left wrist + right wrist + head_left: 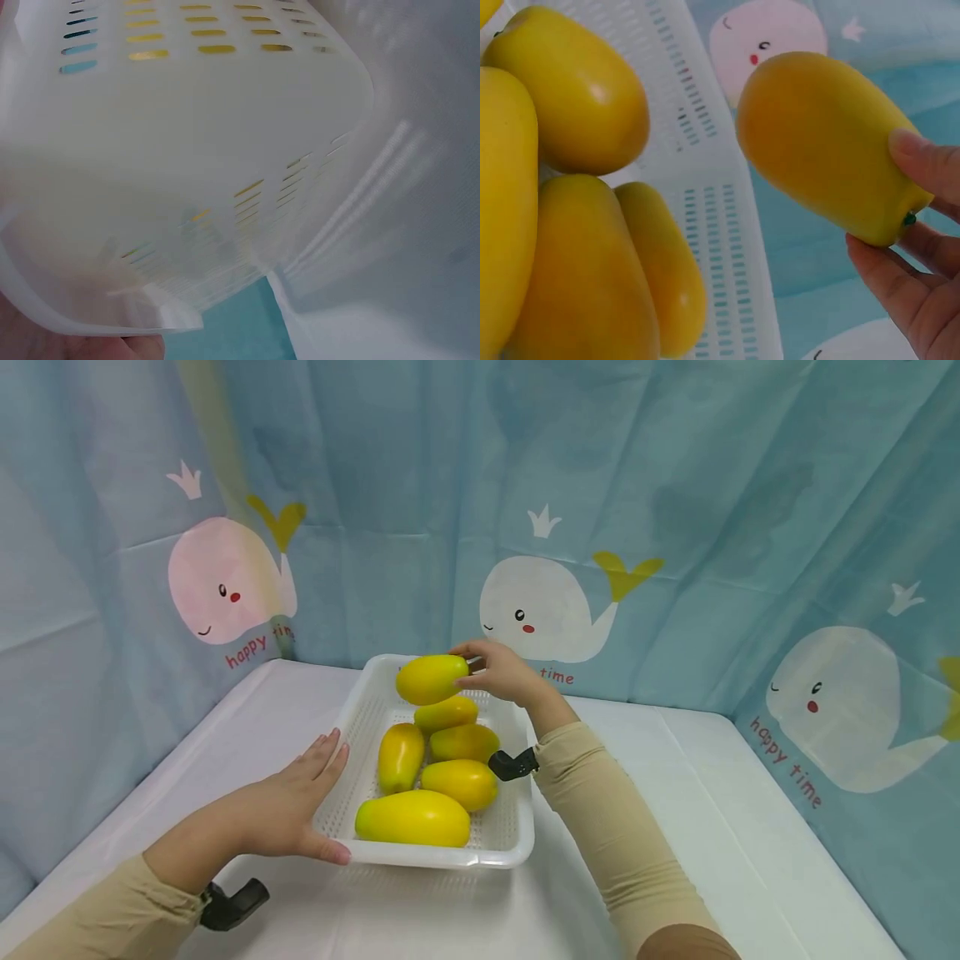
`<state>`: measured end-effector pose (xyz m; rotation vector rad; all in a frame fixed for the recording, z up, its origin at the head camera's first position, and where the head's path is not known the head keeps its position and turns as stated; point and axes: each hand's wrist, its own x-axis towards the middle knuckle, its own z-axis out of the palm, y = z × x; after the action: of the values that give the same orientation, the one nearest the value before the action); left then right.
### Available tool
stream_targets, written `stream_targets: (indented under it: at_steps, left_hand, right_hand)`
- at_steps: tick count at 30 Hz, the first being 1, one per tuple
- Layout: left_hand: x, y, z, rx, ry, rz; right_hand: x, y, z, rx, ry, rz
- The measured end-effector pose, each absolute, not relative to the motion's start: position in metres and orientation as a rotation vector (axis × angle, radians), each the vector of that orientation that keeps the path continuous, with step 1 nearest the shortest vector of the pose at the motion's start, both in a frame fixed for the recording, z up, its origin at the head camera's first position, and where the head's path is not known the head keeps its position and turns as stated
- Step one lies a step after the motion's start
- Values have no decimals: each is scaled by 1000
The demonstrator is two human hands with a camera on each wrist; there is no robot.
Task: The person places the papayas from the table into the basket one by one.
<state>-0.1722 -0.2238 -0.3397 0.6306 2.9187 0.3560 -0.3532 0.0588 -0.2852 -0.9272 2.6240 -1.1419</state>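
My right hand [504, 672] pinches a yellow papaya [426, 682] by one end, above the far end of the white plastic basket [435, 857]. In the right wrist view the thumb and fingers sit around the stem end of this papaya [817, 142], whose other end sticks out free. Several more yellow papayas [414, 818] with greenish ends lie inside the basket. My left hand [281, 806] rests against the basket's near left corner, fingers spread and straight, thumb at the front rim. From the left wrist, the slotted basket wall [187, 112] fills most of the view.
The basket stands on a white-covered table [675, 793]. A blue curtain [390, 510] printed with whales hangs behind and along both sides of the table.
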Motion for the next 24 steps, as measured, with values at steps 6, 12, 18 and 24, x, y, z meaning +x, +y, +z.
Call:
stream_targets:
  at_steps: [6,12,18,24]
  left_hand:
    - [-173,-223,-339,629,2921,352]
    - [-173,-222,-339,622,2912,369]
    - [-173,-223,-340,636,2920,355]
    - [-173,-223,-340,638,2920,346]
  right_hand:
    - [-357,45,-289,-877,2621,-1164]
    - [-359,42,-293,-810,2655,-1148]
    - [-358,49,-296,-780,2647,-1152]
    - [-357,58,-298,-779,2651,-1131]
